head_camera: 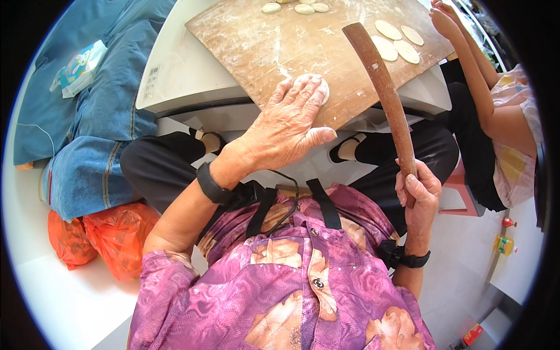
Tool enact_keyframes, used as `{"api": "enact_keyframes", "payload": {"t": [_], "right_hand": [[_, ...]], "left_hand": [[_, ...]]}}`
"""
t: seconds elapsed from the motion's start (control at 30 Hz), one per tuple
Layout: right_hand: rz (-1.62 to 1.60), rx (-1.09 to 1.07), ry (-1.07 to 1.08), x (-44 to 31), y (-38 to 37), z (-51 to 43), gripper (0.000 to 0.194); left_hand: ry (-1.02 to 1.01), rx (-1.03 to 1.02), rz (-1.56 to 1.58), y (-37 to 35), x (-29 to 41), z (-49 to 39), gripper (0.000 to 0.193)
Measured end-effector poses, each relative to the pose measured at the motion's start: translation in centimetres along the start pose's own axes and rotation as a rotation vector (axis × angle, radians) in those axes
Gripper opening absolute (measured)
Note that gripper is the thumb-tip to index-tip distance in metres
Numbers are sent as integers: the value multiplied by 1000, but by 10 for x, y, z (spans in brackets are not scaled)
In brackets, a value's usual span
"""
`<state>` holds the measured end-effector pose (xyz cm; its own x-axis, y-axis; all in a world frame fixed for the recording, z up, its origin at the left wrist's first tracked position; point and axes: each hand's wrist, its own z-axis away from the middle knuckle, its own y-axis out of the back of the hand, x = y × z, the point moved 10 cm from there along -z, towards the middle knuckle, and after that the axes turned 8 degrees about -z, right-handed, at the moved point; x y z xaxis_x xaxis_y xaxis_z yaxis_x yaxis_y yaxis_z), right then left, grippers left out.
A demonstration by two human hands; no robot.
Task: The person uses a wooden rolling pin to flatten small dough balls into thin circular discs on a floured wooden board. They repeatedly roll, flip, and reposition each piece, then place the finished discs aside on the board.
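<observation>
My left hand (291, 120) lies flat with its fingers on a round of dough (324, 91) near the close corner of a floured wooden board (245, 48). Much of that round is hidden under the fingers. In my right hand (418, 186) is the lower end of a long, slightly curved wooden stick (385, 83), held upright off the board's right side. Several flat dough rounds (386, 48) lie at the board's right, some touching. Smaller dough pieces (305, 9) sit at its far edge.
The board rests on a white table (175, 74). At the right sits another person (485, 96), both hands beyond the board's corner. A denim-covered seat (113, 87) on the left holds a packet of wipes (83, 68). Red plastic bags (120, 236) stand below it; a pink stool (463, 197) is at right.
</observation>
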<state>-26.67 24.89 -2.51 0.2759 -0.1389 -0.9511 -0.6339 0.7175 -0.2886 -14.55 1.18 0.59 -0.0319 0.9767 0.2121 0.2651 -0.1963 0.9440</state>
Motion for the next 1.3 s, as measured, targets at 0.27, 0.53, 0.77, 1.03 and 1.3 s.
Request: {"api": "enact_keyframes", "payload": {"t": [0.27,0.53,0.77,1.03,1.3], "right_hand": [[83,21,-9,-4,-7,9,41],[307,-8,-64,-7,-48,7,34],[485,-119,-26,0,-81,-17,27],[837,-25,70,-30,-64,-62,28],[1091,-139,394,-31,-99,-10,28]], "left_hand": [[-96,8,-208,2,12,7,88],[94,430,-20,71,-41,23,74],[0,99,-293,40,-53,15,74],[-36,130,-346,18,-67,-49,68],[-28,72,-306,26,-59,-1,73]]}}
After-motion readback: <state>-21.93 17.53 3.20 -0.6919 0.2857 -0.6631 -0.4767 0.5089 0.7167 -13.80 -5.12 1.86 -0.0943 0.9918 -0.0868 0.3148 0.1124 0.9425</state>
